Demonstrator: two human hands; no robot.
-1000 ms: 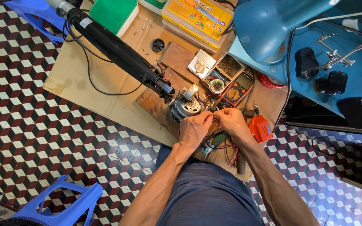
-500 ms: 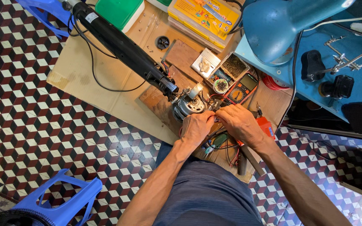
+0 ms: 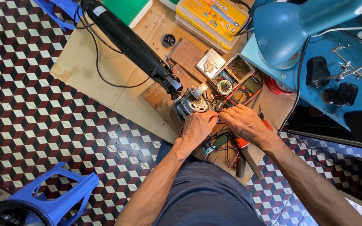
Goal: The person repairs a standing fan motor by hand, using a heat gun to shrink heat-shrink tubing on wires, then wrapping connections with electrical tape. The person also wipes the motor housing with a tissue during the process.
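**Both hands at the small motor**

The left hand (image 3: 197, 127) and right hand (image 3: 244, 123) meet, pinching thin wires (image 3: 219, 108) just beside the motor (image 3: 189, 104) on the cardboard sheet (image 3: 105, 92). I think a hard pull may break a wire, because many cables cross there.

We see a bright scene in even daylight. The cardboard sheet (image 3: 105, 79) and the tiled floor (image 3: 34, 121) are clear and sharp. Shadows are soft and short. The blue lamp shade (image 3: 298, 25) has a small white glare at the top right corner. At the edges, the lines bend a little.
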